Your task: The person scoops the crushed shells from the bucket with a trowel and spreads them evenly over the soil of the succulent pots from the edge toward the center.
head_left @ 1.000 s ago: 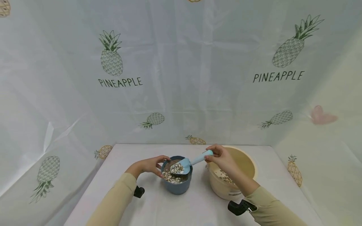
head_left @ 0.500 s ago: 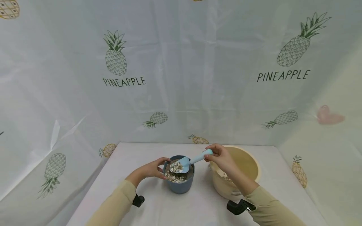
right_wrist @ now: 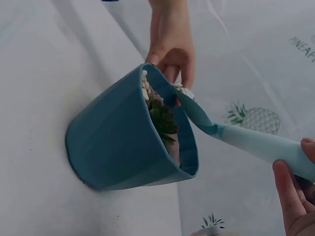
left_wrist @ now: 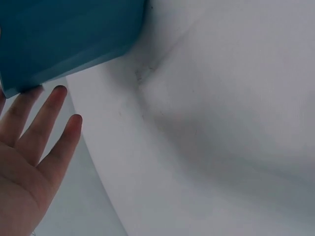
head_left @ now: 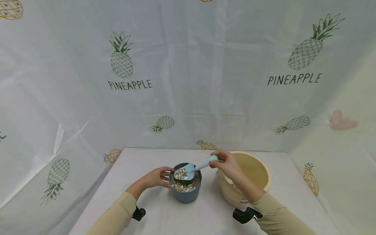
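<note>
A blue plant pot stands on the table with whitish pebbles and a small green succulent inside. My left hand holds the pot's left side, thumb and fingers at the rim; in the left wrist view several fingers reach toward its wall. Above the pot's opening, a light blue scoop carries a load of pebbles. My right hand pinches the end of the scoop's handle between thumb and fingers. The scoop tilts down to the left, its blade inside the rim in the right wrist view.
A larger cream tub with some pebbles in it stands to the right, partly under my right forearm. The white table ends at a pale curtain printed with pineapples, which hangs behind and at both sides.
The scoop and my right hand have shifted slightly left over the pot. My left hand has drawn a little to the left at the rim. Pebbles stay in the scoop.
</note>
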Demonstrator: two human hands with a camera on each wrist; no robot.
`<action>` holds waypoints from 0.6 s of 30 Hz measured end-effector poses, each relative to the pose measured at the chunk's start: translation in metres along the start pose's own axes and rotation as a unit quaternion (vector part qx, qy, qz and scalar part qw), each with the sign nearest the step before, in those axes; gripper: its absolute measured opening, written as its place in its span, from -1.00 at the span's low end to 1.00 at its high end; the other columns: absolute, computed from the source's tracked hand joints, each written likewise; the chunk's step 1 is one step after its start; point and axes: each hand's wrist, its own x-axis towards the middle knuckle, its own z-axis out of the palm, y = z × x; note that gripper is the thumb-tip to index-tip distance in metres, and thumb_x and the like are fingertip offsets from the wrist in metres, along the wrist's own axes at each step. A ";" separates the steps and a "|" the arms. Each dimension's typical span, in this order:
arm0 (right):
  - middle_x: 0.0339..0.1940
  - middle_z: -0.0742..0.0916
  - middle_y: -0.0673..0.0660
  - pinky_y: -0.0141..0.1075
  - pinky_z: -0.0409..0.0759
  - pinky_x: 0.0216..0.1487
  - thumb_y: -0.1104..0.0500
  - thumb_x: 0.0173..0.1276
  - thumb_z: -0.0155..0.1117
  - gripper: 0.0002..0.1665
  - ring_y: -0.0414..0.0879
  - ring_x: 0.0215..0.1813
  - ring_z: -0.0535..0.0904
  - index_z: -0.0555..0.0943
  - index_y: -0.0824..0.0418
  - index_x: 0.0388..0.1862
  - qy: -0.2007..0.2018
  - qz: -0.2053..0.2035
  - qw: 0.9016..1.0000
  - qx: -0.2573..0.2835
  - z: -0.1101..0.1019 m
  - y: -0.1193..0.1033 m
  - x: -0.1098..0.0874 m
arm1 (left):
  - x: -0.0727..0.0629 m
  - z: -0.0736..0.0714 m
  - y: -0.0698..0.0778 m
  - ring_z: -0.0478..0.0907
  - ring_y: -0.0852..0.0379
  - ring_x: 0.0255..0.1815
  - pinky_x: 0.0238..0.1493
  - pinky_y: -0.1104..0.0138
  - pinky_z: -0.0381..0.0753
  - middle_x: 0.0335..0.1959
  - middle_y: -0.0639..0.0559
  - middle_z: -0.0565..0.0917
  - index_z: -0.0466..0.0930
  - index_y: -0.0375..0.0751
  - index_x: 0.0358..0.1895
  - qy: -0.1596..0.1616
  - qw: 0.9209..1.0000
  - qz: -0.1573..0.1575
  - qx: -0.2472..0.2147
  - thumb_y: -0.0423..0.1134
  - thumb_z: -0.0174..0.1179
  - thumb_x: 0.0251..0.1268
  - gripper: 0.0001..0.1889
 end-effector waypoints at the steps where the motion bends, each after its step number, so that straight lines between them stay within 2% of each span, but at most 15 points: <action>1: -0.09 0.70 0.30 -0.18 0.67 -0.13 0.44 0.26 0.33 -0.67 0.00 -0.23 0.71 0.54 0.43 0.00 -0.001 -0.001 1.000 -0.002 0.001 0.001 0.000 | -0.001 0.001 0.000 0.47 -0.27 0.21 0.04 0.07 0.58 0.31 -0.37 0.40 0.37 -0.24 0.36 0.002 1.000 0.000 -0.002 -0.37 0.47 0.05 -0.26; 8: -0.14 0.71 0.29 -0.23 0.67 -0.17 0.46 0.23 0.35 -0.67 -0.02 -0.28 0.71 0.54 0.46 -0.02 -0.016 -0.012 1.000 0.001 0.006 0.003 0.001 | -0.006 0.008 0.006 0.54 -0.22 0.14 -0.01 0.10 0.61 0.25 -0.39 0.47 0.38 -0.34 0.32 0.017 1.000 -0.008 -0.017 -0.44 0.45 0.05 -0.30; 13: -0.17 0.71 0.29 -0.24 0.67 -0.20 0.46 0.23 0.35 -0.68 -0.03 -0.28 0.70 0.53 0.48 -0.04 -0.033 -0.031 0.999 -0.016 0.010 0.004 0.002 | -0.011 0.009 0.008 0.54 -0.24 0.14 0.00 0.07 0.60 0.22 -0.40 0.49 0.38 -0.30 0.33 0.026 1.000 -0.007 0.007 -0.42 0.45 0.05 -0.29; 18: -0.19 0.72 0.25 -0.24 0.67 -0.21 0.45 0.22 0.36 -0.69 -0.03 -0.27 0.69 0.57 0.43 -0.05 -0.033 -0.042 0.998 -0.032 0.015 0.005 0.003 | -0.010 0.009 0.008 0.53 -0.26 0.14 0.02 0.03 0.59 0.16 -0.38 0.54 0.40 -0.27 0.32 0.030 0.999 -0.005 0.031 -0.39 0.47 0.03 -0.29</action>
